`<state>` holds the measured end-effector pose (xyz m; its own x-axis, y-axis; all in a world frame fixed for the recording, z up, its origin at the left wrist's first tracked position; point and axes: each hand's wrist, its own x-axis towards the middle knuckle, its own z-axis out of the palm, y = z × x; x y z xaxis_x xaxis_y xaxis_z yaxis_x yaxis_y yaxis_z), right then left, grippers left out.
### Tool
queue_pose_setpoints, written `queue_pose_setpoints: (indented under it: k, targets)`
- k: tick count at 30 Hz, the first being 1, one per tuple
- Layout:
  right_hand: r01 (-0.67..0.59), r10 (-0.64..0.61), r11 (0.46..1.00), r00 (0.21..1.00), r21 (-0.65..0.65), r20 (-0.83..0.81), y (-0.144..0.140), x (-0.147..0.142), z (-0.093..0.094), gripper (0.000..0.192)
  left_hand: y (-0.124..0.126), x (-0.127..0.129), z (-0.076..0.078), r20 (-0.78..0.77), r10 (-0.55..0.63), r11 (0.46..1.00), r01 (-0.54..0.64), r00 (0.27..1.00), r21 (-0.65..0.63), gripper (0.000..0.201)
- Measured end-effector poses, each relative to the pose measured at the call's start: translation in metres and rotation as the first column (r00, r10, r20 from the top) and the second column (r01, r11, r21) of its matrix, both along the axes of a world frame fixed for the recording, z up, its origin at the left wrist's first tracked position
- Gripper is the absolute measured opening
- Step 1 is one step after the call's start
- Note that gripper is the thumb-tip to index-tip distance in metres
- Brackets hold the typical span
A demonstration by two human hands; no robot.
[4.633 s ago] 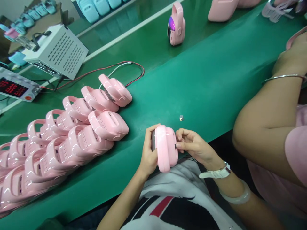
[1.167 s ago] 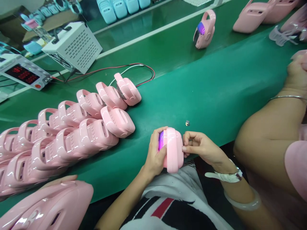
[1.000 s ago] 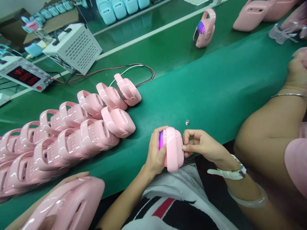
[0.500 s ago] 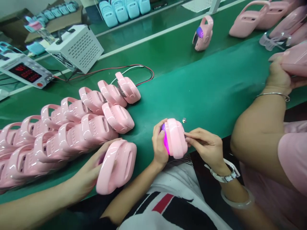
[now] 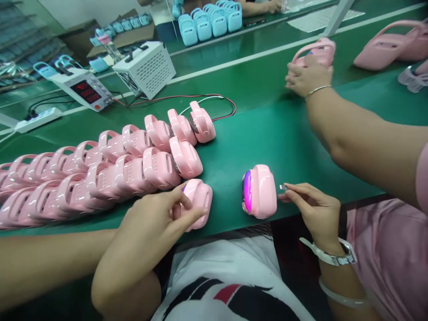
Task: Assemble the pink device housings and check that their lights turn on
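Lower centre: left hand point(image 5: 150, 223), fingers closed around the near end of a pink unit point(image 5: 198, 203) lying on the green belt point(image 5: 284, 133) at its near edge. A second bare forearm point(image 5: 50, 258) comes in from lower left and overlaps the wrist, so whose hand it is is not fully clear; it reads as the person's own.

Lower right: right hand point(image 5: 314, 209), thumb and forefinger pinched together on a small pale tab point(image 5: 281, 187), just beside the lit unit point(image 5: 259, 191). That unit stands free on the belt between the hands, glowing purple-pink on its left face, neither hand touching it.

Judgement: the tab is tiny, so hold it at the fingertips and low over the belt. The left grip should take the shell by its sides, off the face. Mind the lit unit, it sits close to the edge.

Mid left: rows of pink units point(image 5: 100, 174), leaning on each other. Red and black leads point(image 5: 214, 96) run to the last one.

Upper right: a co-worker's hand point(image 5: 306, 76) on another pink unit point(image 5: 317, 51).

Upper left: meter with red digits point(image 5: 87, 91), white vented box point(image 5: 147, 67). Top centre: blue units point(image 5: 210, 20).
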<state>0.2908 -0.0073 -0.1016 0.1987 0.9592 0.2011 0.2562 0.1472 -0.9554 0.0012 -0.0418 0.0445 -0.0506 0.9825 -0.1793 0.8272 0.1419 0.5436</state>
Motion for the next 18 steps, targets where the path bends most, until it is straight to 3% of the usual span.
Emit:
queue_pose_setpoints:
  k: [2, 4, 7, 10, 12, 14, 16, 18]
  targets:
    - [0.046, -0.043, 0.999, 0.993, -0.023, 0.108, 0.001, 0.007, -0.004, 0.014, 0.004, -0.005, -0.013, -0.025, -0.021, 0.999, 0.019, 0.999, -0.051, 0.048]
    - [0.076, -0.07, 0.997, 0.977, -0.021, 0.199, 0.001, 0.014, -0.007, 0.017, 0.003, -0.011, -0.021, -0.028, 0.06, 0.998, -0.06, 0.998, -0.006, 0.042]
    - [0.074, -0.065, 0.997, 0.953, -0.019, 0.296, 0.0, 0.017, -0.012, 0.021, -0.001, -0.02, -0.022, -0.093, 0.138, 0.99, -0.136, 0.986, 0.035, 0.04]
    - [0.072, -0.056, 0.997, 0.93, -0.03, 0.364, 0.001, 0.014, -0.018, 0.024, 0.001, -0.018, -0.019, -0.088, 0.055, 0.996, -0.061, 0.995, -0.068, 0.039]
    - [0.082, -0.061, 0.996, 0.919, -0.036, 0.389, 0.003, 0.013, -0.022, 0.025, 0.005, -0.011, -0.019, 0.071, 0.08, 0.988, -0.069, 0.994, -0.141, 0.038]
    - [0.081, -0.057, 0.996, 0.915, -0.044, 0.4, 0.005, 0.014, -0.022, 0.024, 0.008, -0.002, -0.021, 0.293, 0.193, 0.974, -0.147, 0.936, -0.174, 0.036]
    - [0.081, -0.059, 0.996, 0.925, -0.044, 0.375, 0.002, 0.014, -0.015, 0.025, 0.009, 0.005, -0.022, 0.503, 0.297, 0.955, -0.259, 0.812, -0.146, 0.034]
    - [0.087, -0.081, 0.996, 0.96, -0.011, 0.269, -0.007, 0.008, 0.004, 0.027, 0.007, 0.012, -0.021, 0.67, 0.322, 0.937, -0.329, 0.669, -0.122, 0.032]
